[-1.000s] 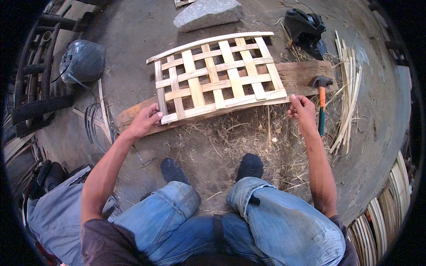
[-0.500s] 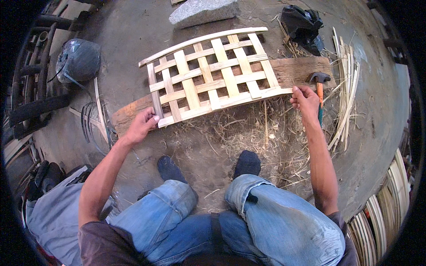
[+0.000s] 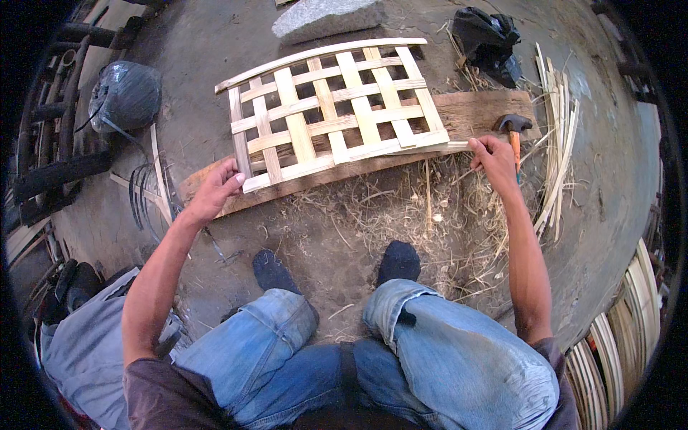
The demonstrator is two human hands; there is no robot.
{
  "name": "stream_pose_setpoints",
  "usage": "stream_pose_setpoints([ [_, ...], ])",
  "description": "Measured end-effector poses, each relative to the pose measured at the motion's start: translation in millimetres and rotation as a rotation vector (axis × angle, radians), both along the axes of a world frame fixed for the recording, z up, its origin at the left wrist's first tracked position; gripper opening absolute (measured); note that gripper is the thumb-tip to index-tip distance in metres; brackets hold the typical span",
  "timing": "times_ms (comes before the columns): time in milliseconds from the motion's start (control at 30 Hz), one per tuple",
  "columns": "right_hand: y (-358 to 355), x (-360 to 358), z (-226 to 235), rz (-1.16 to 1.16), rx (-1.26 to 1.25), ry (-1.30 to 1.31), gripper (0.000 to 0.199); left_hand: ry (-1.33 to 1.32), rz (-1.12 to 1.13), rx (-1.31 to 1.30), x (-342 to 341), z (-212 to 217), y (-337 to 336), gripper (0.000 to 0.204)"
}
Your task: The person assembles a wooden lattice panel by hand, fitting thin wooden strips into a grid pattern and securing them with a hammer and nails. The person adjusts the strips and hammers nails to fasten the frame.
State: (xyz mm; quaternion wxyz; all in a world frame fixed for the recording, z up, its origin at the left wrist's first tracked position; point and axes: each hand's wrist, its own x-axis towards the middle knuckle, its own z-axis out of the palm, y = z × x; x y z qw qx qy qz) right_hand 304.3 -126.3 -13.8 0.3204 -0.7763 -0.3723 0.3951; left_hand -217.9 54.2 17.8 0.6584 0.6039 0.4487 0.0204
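Observation:
A woven lattice panel (image 3: 362, 109) of pale flat wooden strips lies tilted over a brown wooden plank (image 3: 487, 115). At its near left corner, my left hand (image 3: 215, 192) grips the edge, thumb on top and fingers partly hidden. My right hand (image 3: 493, 163) pinches the end of a thin pale strip (image 3: 459, 145) that sticks out past the panel's near right corner. Just right of that hand is a hammer (image 3: 514, 126) with a dark head and an orange and green handle, its head resting on the plank.
Shavings (image 3: 401, 208) litter the floor before the plank. Loose long strips (image 3: 562, 158) and a black plastic bag (image 3: 487, 39) lie to the right. A grey stone (image 3: 326, 20) sits beyond the panel. On the left are a plastic-wrapped bundle (image 3: 127, 93) and a dark rack (image 3: 61, 115).
The panel has shifted left and slightly away from me, with my left hand following. My right hand stays nearly in place, and more of the pinched strip shows beyond the panel's right edge.

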Motion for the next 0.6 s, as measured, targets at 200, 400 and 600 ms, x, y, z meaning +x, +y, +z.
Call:
stream_pose_setpoints([
  [200,14,-6,-1,0.075,-0.057,-0.253,0.031,0.04,0.023,0.042,6,1,1,0.023],
  [400,24,-33,17,0.091,0.271,-0.544,0.027,0.07,0.016,0.046,3,1,3,0.026],
  [600,68,-38,20,0.229,0.001,-0.346,0.051,0.09,-0.007,0.055,7,4,8,0.027],
])
